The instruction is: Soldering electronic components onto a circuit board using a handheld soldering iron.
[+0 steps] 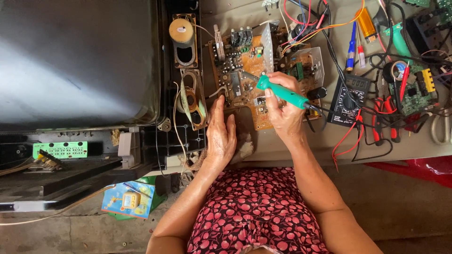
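Soldering calls for a steady tip: my right hand (285,115) grips one green soldering iron (282,92) at centre frame over one brown circuit board (245,70), so I brace my flat, released left hand (220,136) against its lower edge; one black multimeter (347,99) sits right of centre

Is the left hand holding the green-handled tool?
No, the green-handled tool is in the right hand, while the left hand rests open at the edge of the circuit board.
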